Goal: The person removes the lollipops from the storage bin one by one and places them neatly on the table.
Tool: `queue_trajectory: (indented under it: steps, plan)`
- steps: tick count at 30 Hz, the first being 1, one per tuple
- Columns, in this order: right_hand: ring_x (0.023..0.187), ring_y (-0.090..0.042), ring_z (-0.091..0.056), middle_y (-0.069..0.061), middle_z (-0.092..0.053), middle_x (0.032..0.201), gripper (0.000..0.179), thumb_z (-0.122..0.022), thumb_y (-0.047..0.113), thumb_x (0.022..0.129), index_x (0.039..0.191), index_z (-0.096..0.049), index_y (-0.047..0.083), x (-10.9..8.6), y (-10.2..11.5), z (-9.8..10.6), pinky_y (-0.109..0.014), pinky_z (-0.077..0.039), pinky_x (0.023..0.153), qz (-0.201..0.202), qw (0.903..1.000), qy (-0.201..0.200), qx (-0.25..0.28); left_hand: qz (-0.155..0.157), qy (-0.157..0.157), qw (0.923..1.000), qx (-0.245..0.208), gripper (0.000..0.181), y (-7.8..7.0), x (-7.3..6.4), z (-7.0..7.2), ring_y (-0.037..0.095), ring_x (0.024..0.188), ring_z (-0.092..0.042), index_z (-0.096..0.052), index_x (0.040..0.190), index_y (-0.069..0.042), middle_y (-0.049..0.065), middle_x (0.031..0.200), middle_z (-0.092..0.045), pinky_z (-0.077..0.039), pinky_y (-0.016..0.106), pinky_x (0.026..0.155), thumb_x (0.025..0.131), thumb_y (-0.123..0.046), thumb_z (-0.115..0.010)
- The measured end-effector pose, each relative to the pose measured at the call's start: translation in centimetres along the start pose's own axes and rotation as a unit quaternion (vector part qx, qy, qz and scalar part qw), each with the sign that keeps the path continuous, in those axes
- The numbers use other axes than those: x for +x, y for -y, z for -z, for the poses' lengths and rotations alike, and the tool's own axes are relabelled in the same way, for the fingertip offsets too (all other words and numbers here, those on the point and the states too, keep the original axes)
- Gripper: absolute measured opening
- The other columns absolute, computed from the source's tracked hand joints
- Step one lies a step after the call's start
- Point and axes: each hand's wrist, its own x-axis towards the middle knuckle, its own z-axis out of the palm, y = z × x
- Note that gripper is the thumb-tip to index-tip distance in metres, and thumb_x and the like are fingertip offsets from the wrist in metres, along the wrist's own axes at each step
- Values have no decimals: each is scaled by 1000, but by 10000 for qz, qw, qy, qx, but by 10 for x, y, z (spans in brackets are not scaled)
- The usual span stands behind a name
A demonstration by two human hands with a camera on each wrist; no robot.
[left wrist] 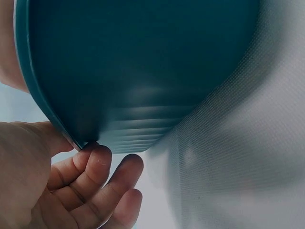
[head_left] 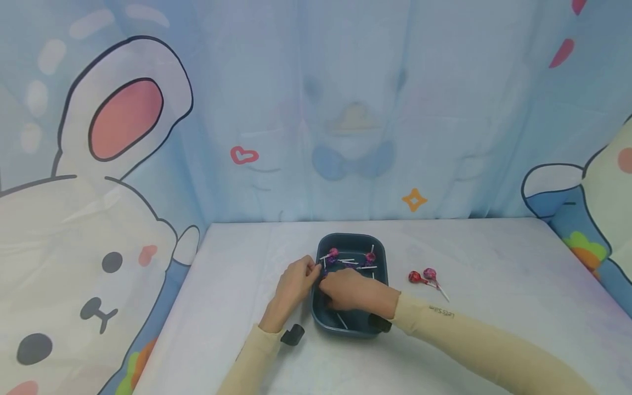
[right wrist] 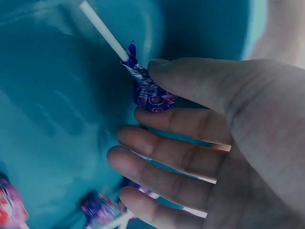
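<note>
A dark teal plastic bin (head_left: 340, 329) stands on the white table, with several wrapped lollipops in it. My left hand (head_left: 296, 285) is at its left side, and in the left wrist view the thumb and fingers pinch the bin's rim (left wrist: 40, 107). Inside the bin is my right hand (head_left: 351, 288). Its thumb and index finger hold a purple-wrapped lollipop (right wrist: 153, 93) by the candy end, the white stick pointing away. In the right wrist view the other fingers are extended, partly covering more lollipops below them.
To the bin's right, a red lollipop (head_left: 415, 277) and a pink one (head_left: 430, 274) lie on the table, their sticks close together. Other lollipops, including a pink one (head_left: 370, 257), lie toward the bin's far end. A printed blue curtain (head_left: 276, 109) hangs behind the table.
</note>
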Motion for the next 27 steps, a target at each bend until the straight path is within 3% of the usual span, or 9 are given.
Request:
queue_trajectory:
  steps: [7,16,27]
  plan:
    - [57,-8,-49,6,-57,67,20,-70,31,79,91,-63,16,-9,-9,17,-27,-48,59,-99,9989,-180,416,-53,-71,10000,46,23,0,0,0,10,52,-46,-52,80,-17,-3,63,-50,-37,24,45,92,-36,-52]
    - [67,-9,-53,5,-62,77,26,-71,33,79,98,-65,18,-13,-17,16,-32,-51,68,-218,9981,-215,527,3,-40,10000,35,22,1,-1,-2,10,51,-47,-53,81,-17,-3,64,-51,-37,25,45,92,-36,-52]
    - [67,-8,-52,7,-61,79,25,-70,38,79,95,-65,19,-25,-29,17,-30,-48,65,-507,9956,-196,759,1,-16,10000,16,23,1,0,-3,10,52,-46,-52,82,-18,-3,64,-51,-37,24,45,93,-38,-50]
